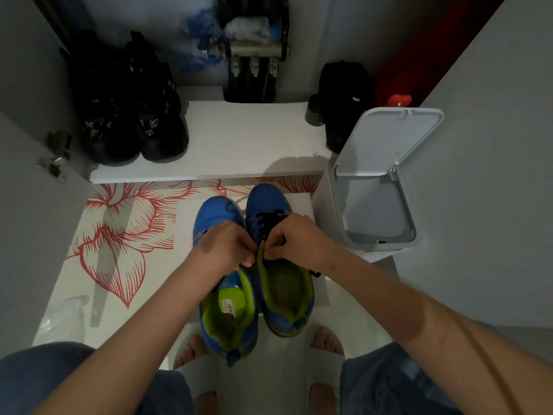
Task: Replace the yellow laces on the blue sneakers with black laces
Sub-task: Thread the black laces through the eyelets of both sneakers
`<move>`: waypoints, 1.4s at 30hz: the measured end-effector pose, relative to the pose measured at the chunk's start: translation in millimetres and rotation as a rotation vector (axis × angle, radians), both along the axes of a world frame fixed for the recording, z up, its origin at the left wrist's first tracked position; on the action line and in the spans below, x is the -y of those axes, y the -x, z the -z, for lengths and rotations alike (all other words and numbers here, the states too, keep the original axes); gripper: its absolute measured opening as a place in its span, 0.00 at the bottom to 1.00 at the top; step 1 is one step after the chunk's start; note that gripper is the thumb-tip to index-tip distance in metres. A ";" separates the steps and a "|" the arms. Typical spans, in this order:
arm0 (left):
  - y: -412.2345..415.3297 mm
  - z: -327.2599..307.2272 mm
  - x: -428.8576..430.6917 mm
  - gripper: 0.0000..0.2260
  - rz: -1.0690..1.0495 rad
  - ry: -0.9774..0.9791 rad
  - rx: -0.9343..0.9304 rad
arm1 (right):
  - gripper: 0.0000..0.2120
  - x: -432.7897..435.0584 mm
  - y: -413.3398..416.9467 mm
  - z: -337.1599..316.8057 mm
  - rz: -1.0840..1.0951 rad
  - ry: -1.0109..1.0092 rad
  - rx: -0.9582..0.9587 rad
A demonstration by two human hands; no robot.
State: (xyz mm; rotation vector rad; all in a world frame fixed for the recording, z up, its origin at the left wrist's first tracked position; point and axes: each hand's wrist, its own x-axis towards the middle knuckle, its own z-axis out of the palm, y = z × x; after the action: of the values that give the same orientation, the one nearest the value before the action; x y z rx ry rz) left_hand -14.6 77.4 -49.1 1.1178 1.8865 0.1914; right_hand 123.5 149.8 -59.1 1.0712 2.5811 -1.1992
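Observation:
Two blue sneakers with green linings stand side by side on the floor, toes pointing away from me. The right sneaker point(269, 202) carries a black lace point(270, 218) across its front eyelets. The left sneaker point(217, 211) shows no lace where it is visible; my hand hides its middle. My left hand point(223, 245) and my right hand point(294, 238) meet over the right sneaker's green tongue point(261, 256), fingers curled and pinching the black lace near the top eyelets. A black lace end point(315, 274) hangs off that shoe's right side. No yellow lace is in view.
A white bin point(377, 187) with its lid open stands right of the sneakers. Black shoes point(131, 115) and a black bag point(344, 97) sit on a white shelf point(239, 139) ahead. Crumpled clear plastic point(62, 319) lies at the left. My feet in white slippers point(326, 357) flank the sneakers' heels.

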 end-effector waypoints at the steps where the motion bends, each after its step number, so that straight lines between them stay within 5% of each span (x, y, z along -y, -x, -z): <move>1: -3.5 -0.3 -0.3 0.08 0.026 -0.022 -0.080 | 0.08 -3.2 -1.0 -2.5 -0.020 0.034 0.015; 7: 9.2 -3.8 3.9 0.07 -0.129 -0.205 -0.213 | 0.12 -38.5 -22.9 -29.3 0.241 0.072 -0.076; 10: 22.9 -22.1 5.3 0.11 -0.496 -0.441 0.136 | 0.22 -42.9 -36.2 -32.8 0.139 0.157 0.201; 15: 13.0 -45.2 4.2 0.09 -0.812 -0.788 0.659 | 0.20 -34.8 -34.7 -26.0 -0.072 0.336 0.521; 19: 25.1 -46.1 -1.9 0.09 -0.972 -1.012 0.496 | 0.19 -38.5 -37.0 -25.3 -0.054 0.402 0.553; 23: 19.2 -48.7 -3.9 0.06 -0.808 -1.244 0.267 | 0.23 -33.9 -36.0 -20.6 -0.061 0.480 0.641; 25: 19.4 -46.3 -6.1 0.05 -0.637 -1.163 0.005 | 0.22 -32.0 -32.6 -14.6 -0.093 0.418 0.609; 27: 18.2 -40.1 -5.2 0.06 -0.413 -0.847 -0.216 | 0.16 -29.2 -28.4 -11.1 -0.156 0.286 0.520; 30: 12.0 -21.3 1.1 0.12 -0.015 -0.275 -0.302 | 0.20 -24.8 -23.1 -7.9 -0.188 0.194 0.431; 32: 9.6 -13.7 3.5 0.13 0.174 -0.112 -0.287 | 0.20 -24.7 -23.4 -5.3 -0.195 0.185 0.417; 38: 9.1 -5.4 0.1 0.08 0.200 -0.074 -0.241 | 0.18 -25.1 -24.7 -1.0 -0.188 0.197 0.430; 42: 14.0 -9.6 -0.9 0.08 -0.080 -0.225 -0.199 | 0.18 -26.7 -25.0 1.1 -0.193 0.199 0.447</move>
State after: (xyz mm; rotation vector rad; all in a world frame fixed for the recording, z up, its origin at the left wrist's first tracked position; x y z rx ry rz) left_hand -28.5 78.3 -39.5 1.2503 2.1286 0.3556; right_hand 148.5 176.6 -60.2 0.9008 2.1215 -1.0079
